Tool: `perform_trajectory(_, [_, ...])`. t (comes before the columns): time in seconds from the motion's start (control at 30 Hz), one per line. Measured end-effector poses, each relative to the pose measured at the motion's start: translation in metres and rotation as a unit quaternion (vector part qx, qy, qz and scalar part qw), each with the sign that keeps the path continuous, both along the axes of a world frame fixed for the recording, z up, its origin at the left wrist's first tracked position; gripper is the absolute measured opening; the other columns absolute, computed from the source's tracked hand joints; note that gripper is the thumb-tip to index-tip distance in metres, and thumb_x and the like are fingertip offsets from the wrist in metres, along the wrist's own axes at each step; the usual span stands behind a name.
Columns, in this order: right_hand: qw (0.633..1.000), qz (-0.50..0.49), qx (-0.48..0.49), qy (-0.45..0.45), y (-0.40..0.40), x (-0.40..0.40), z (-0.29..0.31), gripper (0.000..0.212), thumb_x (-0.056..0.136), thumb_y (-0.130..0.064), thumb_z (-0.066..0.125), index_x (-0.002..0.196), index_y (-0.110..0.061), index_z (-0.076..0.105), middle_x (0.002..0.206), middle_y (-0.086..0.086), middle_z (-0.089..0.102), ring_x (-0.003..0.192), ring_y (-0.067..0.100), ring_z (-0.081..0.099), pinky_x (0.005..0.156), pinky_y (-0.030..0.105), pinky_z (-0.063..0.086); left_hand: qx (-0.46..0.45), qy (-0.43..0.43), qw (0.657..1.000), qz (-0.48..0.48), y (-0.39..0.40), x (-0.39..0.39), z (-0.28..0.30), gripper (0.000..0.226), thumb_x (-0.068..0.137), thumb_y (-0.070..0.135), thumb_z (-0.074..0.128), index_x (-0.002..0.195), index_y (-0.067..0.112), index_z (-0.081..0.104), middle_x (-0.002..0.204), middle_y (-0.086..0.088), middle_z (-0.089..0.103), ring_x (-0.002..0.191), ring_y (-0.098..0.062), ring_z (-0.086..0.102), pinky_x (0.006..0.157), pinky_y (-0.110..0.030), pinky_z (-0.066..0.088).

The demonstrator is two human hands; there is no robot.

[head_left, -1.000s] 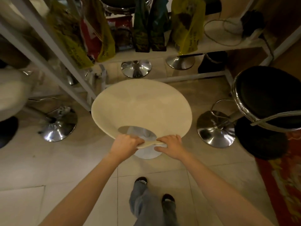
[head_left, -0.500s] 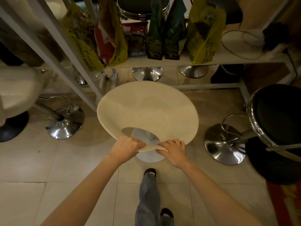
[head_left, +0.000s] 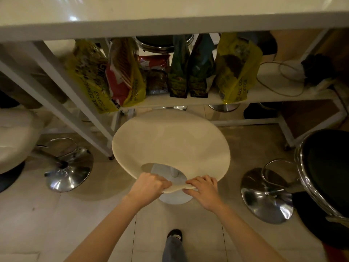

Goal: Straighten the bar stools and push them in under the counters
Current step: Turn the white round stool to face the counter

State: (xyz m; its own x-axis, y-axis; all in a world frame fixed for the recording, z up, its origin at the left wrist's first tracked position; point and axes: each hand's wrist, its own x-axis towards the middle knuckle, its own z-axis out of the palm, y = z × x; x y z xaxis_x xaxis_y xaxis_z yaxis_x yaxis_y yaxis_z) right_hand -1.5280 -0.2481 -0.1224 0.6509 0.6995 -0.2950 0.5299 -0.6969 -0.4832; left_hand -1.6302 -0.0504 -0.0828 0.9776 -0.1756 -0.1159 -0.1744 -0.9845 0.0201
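Note:
A cream bar stool (head_left: 170,140) with a round seat and a cut-out handle stands in front of the white counter (head_left: 170,21). Its far edge reaches under the counter's lower shelf (head_left: 264,95). My left hand (head_left: 149,188) grips the near rim of the seat at the cut-out. My right hand (head_left: 203,190) grips the same rim just to the right. The stool's pale round base (head_left: 175,197) shows through the cut-out and below my hands.
A black stool with a chrome rim (head_left: 328,171) and chrome base (head_left: 266,199) stands at the right. A white stool (head_left: 15,138) with a chrome base (head_left: 68,171) stands at the left. Several coffee bags (head_left: 124,76) and a cable (head_left: 279,78) sit on the shelf. My foot (head_left: 174,235) is below.
The cream stool has moved forward toward the counter with both hands on its rim. I have stepped closer, and the countertop has come into view at the top.

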Motion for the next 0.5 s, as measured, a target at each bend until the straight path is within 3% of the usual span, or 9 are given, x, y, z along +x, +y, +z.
perform_trajectory(0.1, [1.0, 0.005, 0.005, 0.001, 0.012, 0.017, -0.002, 0.095, 0.056, -0.091, 0.006, 0.114, -0.039, 0.061, 0.108, -0.017, 0.059, 0.099, 0.009, 0.037, 0.074, 0.024, 0.01, -0.005, -0.009, 1.0, 0.005, 0.015, 0.016, -0.001, 0.03, 0.069, 0.022, 0.039, 0.067, 0.028, 0.067, 0.053, 0.009, 0.062, 0.041, -0.01, 0.053, 0.035, -0.019, 0.023])
perform_trajectory(0.3, [1.0, 0.004, -0.014, 0.012, 0.034, 0.044, 0.0, 0.039, 0.089, -0.061, 0.043, 0.116, -0.039, 0.059, 0.113, -0.017, 0.057, 0.105, 0.012, 0.038, 0.076, 0.026, 0.011, -0.024, -0.029, 0.999, 0.018, 0.033, 0.046, 0.004, 0.033, 0.066, 0.022, 0.036, 0.062, 0.028, 0.069, 0.051, 0.01, 0.062, 0.04, -0.009, 0.054, 0.031, -0.017, 0.025])
perform_trajectory(0.5, [1.0, -0.005, -0.019, 0.013, 0.052, 0.062, 0.003, 0.042, 0.088, -0.063, 0.041, 0.116, -0.038, 0.059, 0.113, -0.017, 0.057, 0.107, 0.012, 0.039, 0.076, 0.026, 0.011, -0.017, -0.029, 0.999, 0.023, 0.049, 0.065, 0.007, 0.034, 0.064, 0.022, 0.035, 0.059, 0.027, 0.068, 0.049, 0.01, 0.061, 0.039, -0.007, 0.054, 0.034, -0.016, 0.02])
